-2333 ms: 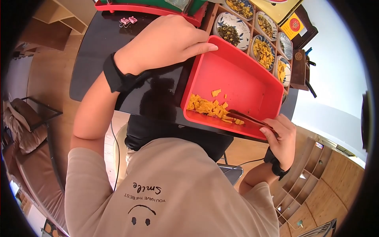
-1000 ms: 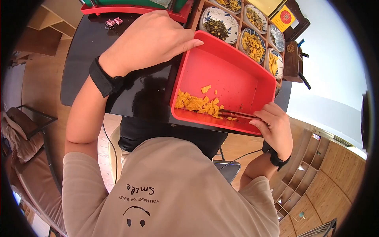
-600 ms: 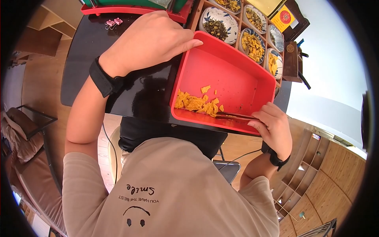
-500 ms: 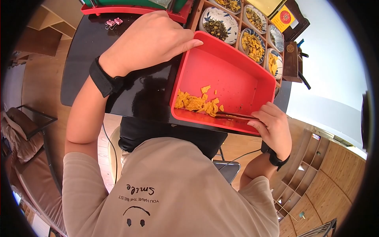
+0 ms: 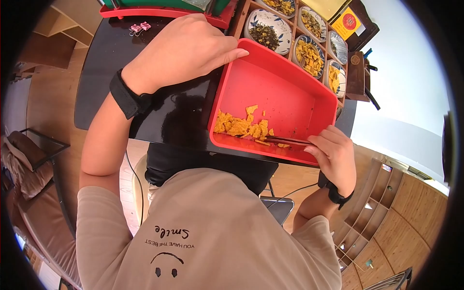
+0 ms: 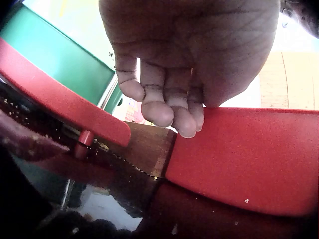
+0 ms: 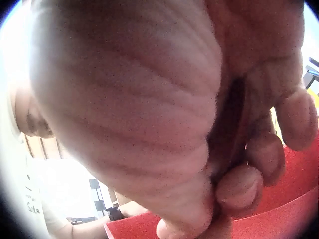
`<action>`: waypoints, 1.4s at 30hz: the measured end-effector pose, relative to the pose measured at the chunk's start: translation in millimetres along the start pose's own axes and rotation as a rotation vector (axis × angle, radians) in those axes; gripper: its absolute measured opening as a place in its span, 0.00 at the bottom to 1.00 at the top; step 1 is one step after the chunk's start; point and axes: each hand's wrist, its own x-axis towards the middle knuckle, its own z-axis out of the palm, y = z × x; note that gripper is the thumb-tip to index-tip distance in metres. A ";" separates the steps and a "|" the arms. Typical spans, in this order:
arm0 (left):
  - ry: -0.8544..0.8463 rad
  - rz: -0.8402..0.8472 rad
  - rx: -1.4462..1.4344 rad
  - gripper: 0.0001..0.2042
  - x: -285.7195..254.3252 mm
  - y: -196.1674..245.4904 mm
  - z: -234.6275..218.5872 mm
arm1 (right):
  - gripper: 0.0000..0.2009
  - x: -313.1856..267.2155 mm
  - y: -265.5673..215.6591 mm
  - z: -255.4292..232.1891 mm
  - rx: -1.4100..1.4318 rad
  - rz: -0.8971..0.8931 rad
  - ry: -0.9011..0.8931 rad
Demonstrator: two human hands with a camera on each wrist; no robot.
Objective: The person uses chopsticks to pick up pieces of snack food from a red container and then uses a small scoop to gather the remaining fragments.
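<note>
– what have my hands got hold of over there?

– my left hand (image 5: 181, 55) grips the far left corner of the red box (image 5: 278, 92), thumb laid over its smooth rim and the other fingers bent down along the outside. my right hand (image 5: 336, 152) is at the near right end of the red box, its fingers clamped on a pair of slim, dark brown tongs (image 5: 292, 140).

– and the tips of the tongs?

– low inside the red box, close to the near wall, right by the orange-yellow flakes (image 5: 237, 126). those are thin, rough, ragged-edged bits, heaped mostly in the near left corner, with a few loose pieces and dark crumbs scattered over the box's floor.

– what's around the red box?

– it sits on a glossy black worktop (image 5: 179, 116). just beyond it i see a wooden divided tray (image 5: 239, 24) with white ceramic bowls (image 5: 286, 36), blue-patterned, holding dried bits, some dark and leafy, some yellow. left of the red box, past my left hand, are pink metal clips (image 5: 140, 26), near a red stand (image 5: 123, 11) under something green.
</note>
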 end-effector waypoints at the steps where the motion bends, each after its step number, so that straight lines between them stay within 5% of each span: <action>1: 0.006 0.003 -0.005 0.18 -0.6 -0.4 0.7 | 0.11 -1.0 0.8 0.1 -0.001 -0.001 0.001; 7: -0.030 -0.011 -0.001 0.18 -1.8 2.1 -4.5 | 0.10 -17.8 13.2 -13.7 -0.046 0.207 0.309; 9: -0.017 -0.004 -0.009 0.18 -0.5 2.6 -4.3 | 0.10 -21.2 37.4 -13.1 -0.031 0.491 0.690; 14: -0.011 -0.003 -0.009 0.18 1.1 3.2 -5.5 | 0.13 -23.7 91.1 -10.1 -0.021 0.637 0.715; 19: -0.012 0.011 -0.006 0.17 0.2 2.6 -3.8 | 0.14 -27.5 84.7 -12.8 -0.001 0.675 0.739; 25: -0.001 0.011 0.000 0.18 -0.8 2.1 -3.3 | 0.12 -26.2 23.4 -24.5 0.177 0.249 0.195; 28: -0.002 0.008 0.005 0.18 -0.9 1.0 -1.6 | 0.12 -16.5 11.2 -13.9 0.127 0.195 0.046; 42: 0.005 0.007 0.011 0.18 -2.9 0.0 -0.5 | 0.11 0.2 1.2 5.1 0.022 0.125 0.019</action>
